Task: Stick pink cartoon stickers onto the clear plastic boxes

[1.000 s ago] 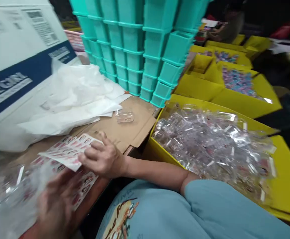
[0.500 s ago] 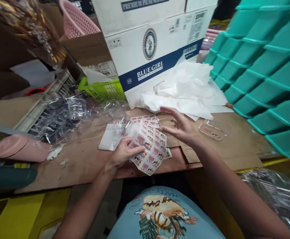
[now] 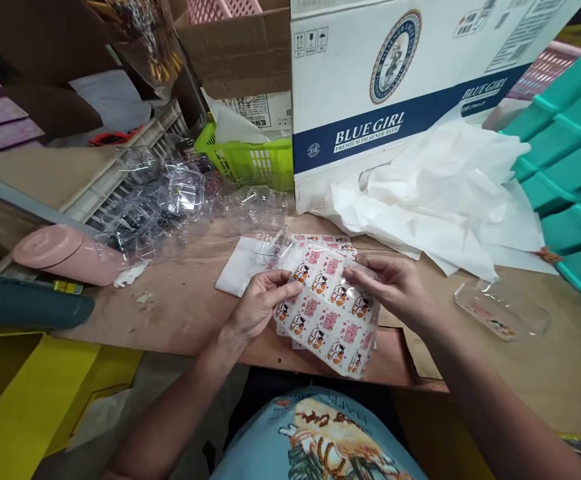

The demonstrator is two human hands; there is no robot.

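A sticker sheet (image 3: 328, 313) printed with cartoon figures and pink lettering is held in front of me between both hands. My left hand (image 3: 263, 300) pinches its left edge, thumb on top. At the upper right edge my right hand (image 3: 395, 283) grips it with thumb and fingers. Behind and partly under it lie more printed sheets (image 3: 348, 245) on the table. To the left of them rests a white paper (image 3: 240, 265). A clear plastic lid (image 3: 500, 312) bearing a similar sticker lies to the right of my right hand.
Clear plastic containers (image 3: 183, 193) pile up at the left, near a green basket (image 3: 245, 157). A white beer carton (image 3: 350, 80) stands behind crumpled white paper (image 3: 420, 187). Teal bins (image 3: 570, 153) are stacked at the right. A pink bottle (image 3: 65, 253) and a dark green one (image 3: 30, 303) lie at the left edge.
My right hand, open and apart from the sheet before, has closed on its right side. The sheet is now turned and spread flatter between both hands. My view has shifted closer and rightward.
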